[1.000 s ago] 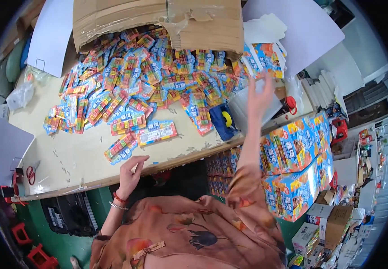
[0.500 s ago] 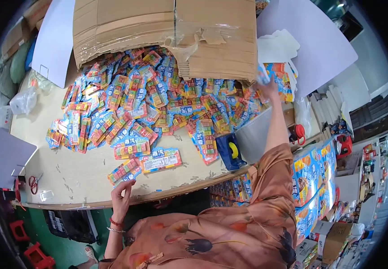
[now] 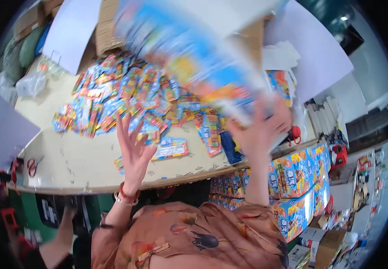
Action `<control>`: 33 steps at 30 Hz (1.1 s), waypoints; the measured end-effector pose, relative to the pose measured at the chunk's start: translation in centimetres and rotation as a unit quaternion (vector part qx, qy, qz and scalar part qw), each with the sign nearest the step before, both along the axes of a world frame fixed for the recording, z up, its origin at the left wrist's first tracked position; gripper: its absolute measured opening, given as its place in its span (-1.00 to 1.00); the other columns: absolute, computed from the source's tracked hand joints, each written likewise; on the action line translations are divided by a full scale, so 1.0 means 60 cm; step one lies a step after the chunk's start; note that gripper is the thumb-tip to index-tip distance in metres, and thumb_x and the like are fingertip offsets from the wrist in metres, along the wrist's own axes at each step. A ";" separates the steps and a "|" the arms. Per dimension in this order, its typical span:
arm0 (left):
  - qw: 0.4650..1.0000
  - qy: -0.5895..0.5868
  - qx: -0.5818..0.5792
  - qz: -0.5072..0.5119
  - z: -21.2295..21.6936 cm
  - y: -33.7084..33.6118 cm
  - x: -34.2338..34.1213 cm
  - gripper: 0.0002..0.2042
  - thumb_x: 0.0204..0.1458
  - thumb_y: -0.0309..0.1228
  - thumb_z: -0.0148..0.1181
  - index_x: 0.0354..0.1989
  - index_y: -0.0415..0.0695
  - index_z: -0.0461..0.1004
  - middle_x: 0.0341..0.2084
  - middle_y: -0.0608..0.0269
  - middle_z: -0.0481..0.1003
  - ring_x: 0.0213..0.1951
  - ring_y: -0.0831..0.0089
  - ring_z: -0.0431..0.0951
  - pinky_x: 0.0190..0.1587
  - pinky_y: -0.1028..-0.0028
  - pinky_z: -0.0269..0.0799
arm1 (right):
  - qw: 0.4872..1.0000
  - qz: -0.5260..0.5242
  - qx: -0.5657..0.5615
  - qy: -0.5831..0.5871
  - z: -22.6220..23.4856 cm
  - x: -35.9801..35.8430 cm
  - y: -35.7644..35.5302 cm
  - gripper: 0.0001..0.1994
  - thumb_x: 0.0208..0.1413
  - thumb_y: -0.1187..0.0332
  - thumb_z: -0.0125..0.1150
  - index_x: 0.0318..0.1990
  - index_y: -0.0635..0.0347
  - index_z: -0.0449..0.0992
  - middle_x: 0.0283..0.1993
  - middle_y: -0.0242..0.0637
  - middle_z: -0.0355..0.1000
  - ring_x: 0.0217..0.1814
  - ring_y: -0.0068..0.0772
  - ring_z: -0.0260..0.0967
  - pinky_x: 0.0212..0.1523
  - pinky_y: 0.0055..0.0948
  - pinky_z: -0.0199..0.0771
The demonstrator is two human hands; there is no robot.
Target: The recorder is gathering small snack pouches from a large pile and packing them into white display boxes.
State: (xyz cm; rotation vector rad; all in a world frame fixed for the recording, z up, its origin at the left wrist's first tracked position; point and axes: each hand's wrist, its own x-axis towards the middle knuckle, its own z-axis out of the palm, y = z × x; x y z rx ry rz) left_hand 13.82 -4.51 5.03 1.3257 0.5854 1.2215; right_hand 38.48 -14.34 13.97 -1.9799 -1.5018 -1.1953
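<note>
A large printed card sheet [image 3: 189, 58], blue with orange and yellow patches and a white side, is in the air over the table, smeared by motion. My right hand [image 3: 261, 127] is at its lower right corner and grips it; the fingers are blurred. My left hand [image 3: 134, 154] is raised above the table's front edge, fingers spread, holding nothing. Beyond it lies a heap of small colourful blister packs [image 3: 131, 89]. One pack with a white label [image 3: 172, 149] lies just right of my left hand, and another is partly hidden behind it.
A torn cardboard box [image 3: 107, 29] stands behind the heap, mostly covered by the sheet. A blue tape dispenser [image 3: 230, 148] sits by the front edge; scissors [image 3: 32, 167] lie far left. Printed boxes [image 3: 292, 177] are stacked at right. Another person's leg [image 3: 59, 237] shows lower left.
My right hand has come back from the far right, bringing the printed sheet in over the table. My left hand has risen and opened. Another person's leg has come further into view.
</note>
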 end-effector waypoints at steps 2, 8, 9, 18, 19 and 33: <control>0.996 -0.034 -0.058 0.064 0.025 0.011 -0.002 -0.09 0.07 -0.36 0.17 0.42 0.09 -0.43 0.31 0.18 0.02 0.18 0.30 0.24 -0.03 0.38 0.38 | 0.986 0.052 -0.049 -0.152 -0.062 -0.075 0.019 -0.31 -0.05 0.17 0.24 0.31 -0.30 0.18 0.20 -0.19 0.15 0.23 -0.31 0.06 0.19 -0.05 0.01; 0.984 -0.051 -0.169 -0.020 -0.098 0.080 -0.079 -0.20 0.18 -0.17 0.04 0.41 0.00 -0.39 0.27 0.17 -0.01 0.20 0.22 0.15 -0.03 0.14 0.42 | 0.939 0.205 -0.067 -0.269 -0.195 -0.199 0.051 -0.39 0.14 0.17 0.03 0.37 -0.31 0.04 0.23 -0.34 0.18 0.27 -0.45 0.06 0.29 -0.05 -0.14; 0.960 -0.097 -0.261 0.002 -0.080 0.077 -0.073 -0.14 0.14 -0.15 0.12 0.41 0.01 -0.42 0.27 0.15 -0.01 0.21 0.22 0.14 -0.03 0.15 0.41 | 0.935 0.221 -0.066 -0.268 -0.205 -0.216 0.047 -0.39 0.14 0.17 0.03 0.37 -0.31 0.04 0.23 -0.34 0.18 0.27 -0.45 0.06 0.29 -0.05 -0.14; 0.956 0.159 -0.173 0.174 -0.109 0.116 -0.108 0.32 -0.39 0.03 0.50 0.38 -0.15 -0.47 0.14 -0.33 -0.01 0.21 -0.07 0.02 0.20 0.18 0.22 | 0.671 0.350 -0.357 0.548 -0.182 -0.244 0.148 -0.05 -0.07 -0.11 0.33 0.30 0.39 0.03 0.10 0.06 0.34 0.07 -0.13 0.39 0.00 -0.29 0.41; 0.964 0.173 -0.160 0.120 -0.107 0.120 -0.107 0.34 -0.39 0.04 0.50 0.38 -0.15 -0.49 0.14 -0.35 0.03 0.21 -0.08 0.06 0.21 0.20 0.21 | 0.628 0.341 -0.407 0.569 -0.191 -0.237 0.172 -0.09 -0.06 -0.07 0.33 0.30 0.35 0.06 0.10 0.00 0.35 0.06 -0.20 0.39 -0.03 -0.32 0.43; 0.943 0.331 -0.028 0.018 -0.164 0.121 -0.177 -0.21 -0.17 -0.65 -0.12 0.39 -0.10 -0.04 -0.08 0.13 0.44 -0.38 0.62 0.35 -0.35 0.56 0.35 | 0.812 0.257 -0.368 0.373 -0.268 -0.165 0.227 -0.78 -0.01 0.47 0.09 -0.19 0.34 0.50 -0.48 -0.14 0.47 -0.39 -0.34 0.48 -0.40 -0.31 0.39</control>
